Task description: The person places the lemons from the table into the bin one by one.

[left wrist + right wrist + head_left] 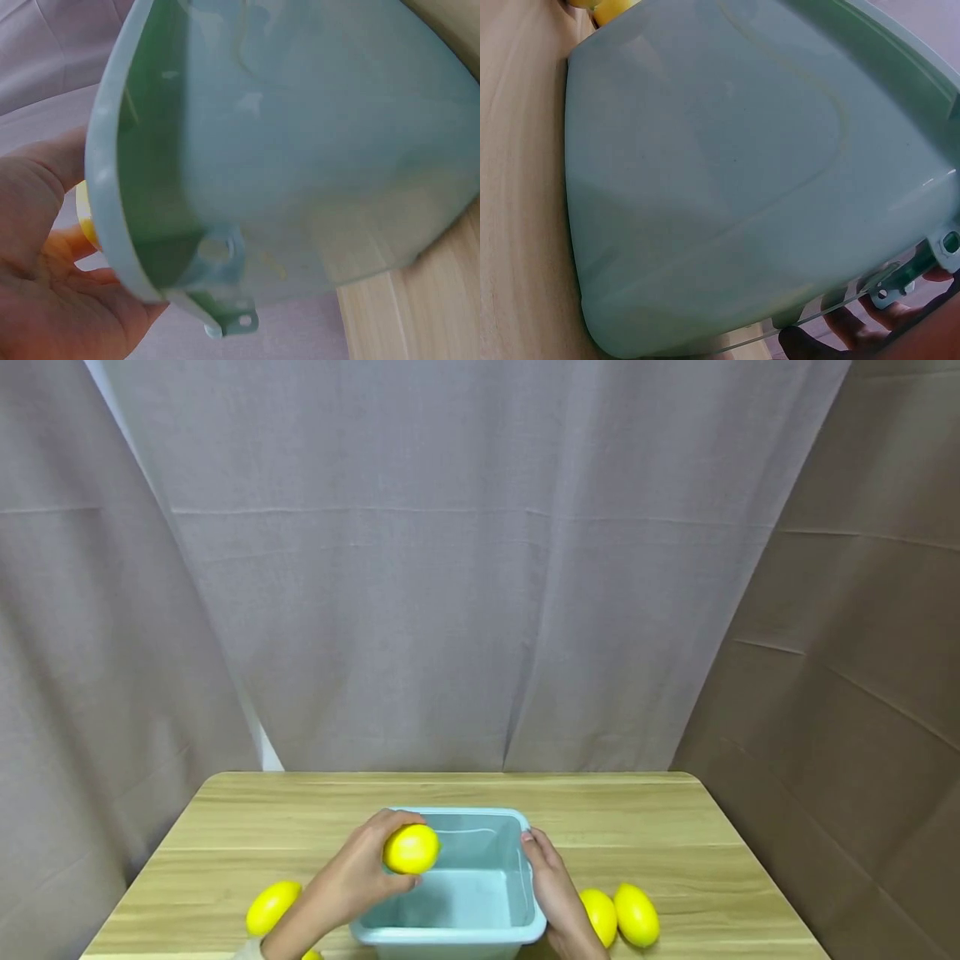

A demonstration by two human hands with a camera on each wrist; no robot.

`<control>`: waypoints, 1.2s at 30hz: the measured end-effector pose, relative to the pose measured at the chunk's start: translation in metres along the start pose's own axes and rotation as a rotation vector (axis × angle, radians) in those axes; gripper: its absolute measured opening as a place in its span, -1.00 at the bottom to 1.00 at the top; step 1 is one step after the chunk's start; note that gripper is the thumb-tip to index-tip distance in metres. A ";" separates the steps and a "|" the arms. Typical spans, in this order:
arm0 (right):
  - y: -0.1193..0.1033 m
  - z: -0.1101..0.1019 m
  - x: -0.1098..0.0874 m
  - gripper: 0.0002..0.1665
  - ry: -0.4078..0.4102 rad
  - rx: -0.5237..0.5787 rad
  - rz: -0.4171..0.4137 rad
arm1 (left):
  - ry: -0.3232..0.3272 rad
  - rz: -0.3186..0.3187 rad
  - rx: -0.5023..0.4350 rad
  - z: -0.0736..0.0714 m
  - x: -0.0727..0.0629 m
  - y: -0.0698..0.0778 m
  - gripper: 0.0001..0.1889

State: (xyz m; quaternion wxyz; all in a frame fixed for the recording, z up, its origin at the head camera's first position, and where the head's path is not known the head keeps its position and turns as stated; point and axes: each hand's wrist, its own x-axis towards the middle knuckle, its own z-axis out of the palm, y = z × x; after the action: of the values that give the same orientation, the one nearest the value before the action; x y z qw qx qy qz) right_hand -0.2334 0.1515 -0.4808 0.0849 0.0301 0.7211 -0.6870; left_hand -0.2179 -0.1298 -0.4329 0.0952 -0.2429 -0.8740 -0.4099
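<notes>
A light blue-green plastic bin stands upright on the table with its open top facing up. My left hand holds a yellow lemon between thumb and fingers, above the left part of the bin. In the left wrist view, the bin's rim hides most of that lemon. My right hand grips the bin's right rim, thumb on top and fingers along the outside. The visible floor of the bin is bare.
Two lemons, one nearer and one farther right, lie beside my right wrist. Another lemon lies left of my left forearm, which partly covers a further yellow one. Grey curtains hang behind the wooden table.
</notes>
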 end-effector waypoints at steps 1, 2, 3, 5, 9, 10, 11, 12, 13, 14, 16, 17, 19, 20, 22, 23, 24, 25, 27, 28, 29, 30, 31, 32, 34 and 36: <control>0.000 0.000 0.000 -0.18 0.000 0.000 0.002 | -0.001 -0.011 -0.002 0.001 0.000 0.001 -0.35; 0.000 0.000 0.000 -0.17 0.001 -0.001 0.005 | -0.007 -0.028 -0.007 0.003 0.000 0.002 -0.36; 0.000 0.000 0.000 -0.17 0.001 0.000 0.005 | -0.017 -0.048 -0.011 0.004 -0.001 0.004 -0.36; 0.001 0.000 0.000 -0.17 0.003 0.001 0.002 | -0.045 -0.091 -0.017 0.007 -0.001 0.006 -0.36; 0.002 0.000 0.000 -0.19 0.003 0.005 -0.005 | -0.087 -0.140 0.014 0.012 -0.004 0.012 -0.36; 0.002 0.000 0.000 -0.20 0.004 0.004 -0.006 | -0.091 -0.142 0.030 0.013 -0.004 0.013 -0.36; 0.002 0.000 0.000 -0.20 0.005 0.005 -0.006 | -0.093 -0.142 0.043 0.014 -0.005 0.014 -0.37; 0.002 0.000 0.000 -0.21 0.007 0.006 -0.005 | -0.093 -0.142 0.056 0.016 -0.005 0.016 -0.39; 0.003 -0.001 0.000 -0.21 0.009 0.006 -0.006 | -0.094 -0.144 0.062 0.017 -0.005 0.017 -0.41; 0.003 -0.001 0.001 -0.22 0.010 0.007 -0.007 | -0.097 -0.146 0.065 0.018 -0.005 0.018 -0.44; 0.004 -0.002 0.001 -0.23 0.013 0.008 -0.009 | -0.100 -0.157 0.058 0.019 -0.005 0.019 -0.49; 0.004 -0.001 0.001 -0.23 0.012 0.009 -0.009 | -0.101 -0.163 0.048 0.020 -0.005 0.020 -0.52; 0.005 -0.001 0.001 -0.24 0.011 0.011 -0.010 | -0.102 -0.172 0.027 0.021 -0.004 0.020 -0.57; 0.005 -0.001 0.001 -0.24 0.011 0.012 -0.010 | -0.100 -0.174 0.020 0.022 -0.003 0.020 -0.59; 0.005 -0.001 0.001 -0.24 0.008 0.013 -0.007 | -0.092 -0.167 0.012 0.023 -0.002 0.020 -0.60; 0.005 -0.001 0.001 -0.23 0.006 0.014 -0.004 | -0.089 -0.162 0.011 0.024 -0.002 0.020 -0.60; 0.005 -0.001 0.001 -0.23 0.005 0.014 -0.002 | -0.086 -0.156 0.016 0.025 -0.002 0.021 -0.60; 0.005 -0.001 0.001 -0.22 0.005 0.012 0.000 | -0.083 -0.149 0.023 0.026 -0.002 0.021 -0.60; 0.004 0.000 0.000 -0.21 0.007 0.011 0.001 | -0.083 -0.143 0.034 0.028 -0.002 0.022 -0.60; 0.004 0.000 0.000 -0.21 0.010 0.009 0.002 | -0.086 -0.143 0.039 0.029 -0.002 0.022 -0.60; 0.003 0.000 0.000 -0.20 0.012 0.007 0.001 | -0.091 -0.145 0.043 0.030 -0.002 0.023 -0.59; 0.003 0.000 0.001 -0.19 0.014 0.004 0.000 | -0.097 -0.148 0.046 0.031 -0.002 0.023 -0.59; 0.003 0.000 0.001 -0.19 0.015 0.002 -0.001 | -0.104 -0.153 0.043 0.032 -0.002 0.024 -0.58; 0.003 0.000 0.001 -0.19 0.015 0.002 -0.002 | -0.110 -0.159 0.043 0.033 -0.002 0.024 -0.56; 0.002 0.000 0.001 -0.18 0.013 0.004 -0.003 | -0.119 -0.163 0.048 0.035 -0.003 0.025 -0.51; 0.003 0.000 0.000 -0.19 0.010 0.008 -0.004 | -0.124 -0.166 0.056 0.037 -0.003 0.026 -0.46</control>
State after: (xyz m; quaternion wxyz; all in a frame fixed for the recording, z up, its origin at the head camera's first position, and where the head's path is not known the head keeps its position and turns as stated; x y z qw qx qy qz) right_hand -0.2332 0.1517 -0.4836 0.0797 0.0322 0.7189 -0.6898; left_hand -0.2014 -0.0887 -0.4404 0.0136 -0.1918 -0.9065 -0.3758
